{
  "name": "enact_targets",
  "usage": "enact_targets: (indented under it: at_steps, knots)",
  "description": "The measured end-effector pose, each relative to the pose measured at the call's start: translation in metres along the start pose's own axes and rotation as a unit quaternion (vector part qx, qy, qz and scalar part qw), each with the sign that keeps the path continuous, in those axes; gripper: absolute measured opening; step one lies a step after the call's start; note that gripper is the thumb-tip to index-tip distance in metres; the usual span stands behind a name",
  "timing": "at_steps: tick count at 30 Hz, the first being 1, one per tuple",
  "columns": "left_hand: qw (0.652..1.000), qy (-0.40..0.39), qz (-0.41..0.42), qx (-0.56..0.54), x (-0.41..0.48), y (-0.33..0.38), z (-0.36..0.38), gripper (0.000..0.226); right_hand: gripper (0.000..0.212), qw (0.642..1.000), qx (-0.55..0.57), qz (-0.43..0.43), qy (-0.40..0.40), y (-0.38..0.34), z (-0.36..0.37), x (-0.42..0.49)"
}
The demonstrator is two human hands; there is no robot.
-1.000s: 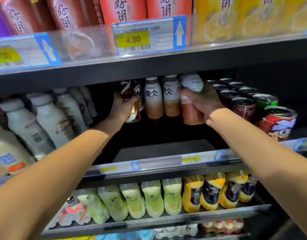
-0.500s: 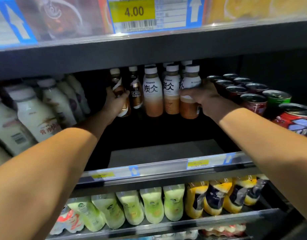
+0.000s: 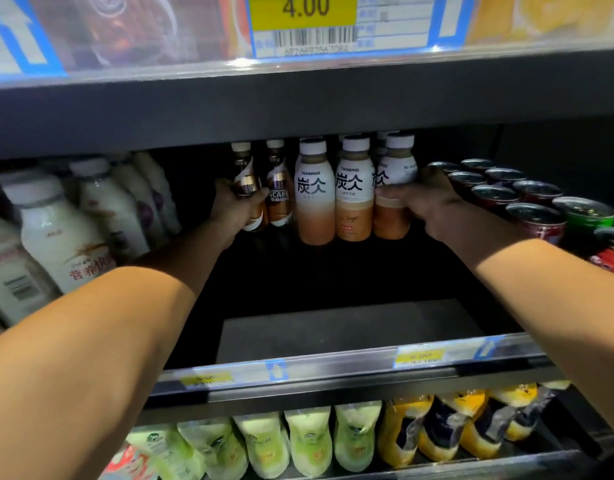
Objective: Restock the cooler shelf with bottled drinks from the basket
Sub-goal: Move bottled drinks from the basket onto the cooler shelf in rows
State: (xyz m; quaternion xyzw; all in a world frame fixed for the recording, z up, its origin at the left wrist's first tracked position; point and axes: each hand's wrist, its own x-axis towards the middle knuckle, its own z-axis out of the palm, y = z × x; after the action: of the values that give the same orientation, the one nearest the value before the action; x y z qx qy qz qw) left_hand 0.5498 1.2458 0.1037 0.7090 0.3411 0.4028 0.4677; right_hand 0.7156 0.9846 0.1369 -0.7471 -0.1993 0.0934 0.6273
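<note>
Head view: latte bottles (image 3: 354, 199) on shelf (image 3: 333, 330)

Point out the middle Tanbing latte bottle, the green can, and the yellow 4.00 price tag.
Middle Tanbing latte bottle (image 3: 354, 188): head view, on its white label.
Green can (image 3: 584, 211): head view, on its top rim.
Yellow 4.00 price tag (image 3: 303, 10): head view, on the printed price.

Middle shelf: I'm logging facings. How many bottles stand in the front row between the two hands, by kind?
Brown bottles: 2
Latte bottles: 3
Total: 5
The left hand has one brown in its grip, and the right hand has one latte. More latte caps show behind and are not counted.
</note>
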Motion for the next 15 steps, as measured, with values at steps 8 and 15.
enact_targets:
  at_steps: [8,15]
  knots:
    - [1.0,0.0,0.0,0.009,0.0019,0.0013,-0.0047,0.066,0.077,0.999,0.018,-0.005,-0.037,0.0027,-0.0037,-0.0009]
    - [0.999,-0.006,-0.037,-0.04,-0.0023,0.0034,-0.0029,0.067,0.07,1.0,-0.028,-0.002,0.003,0.0009,-0.0022,-0.004]
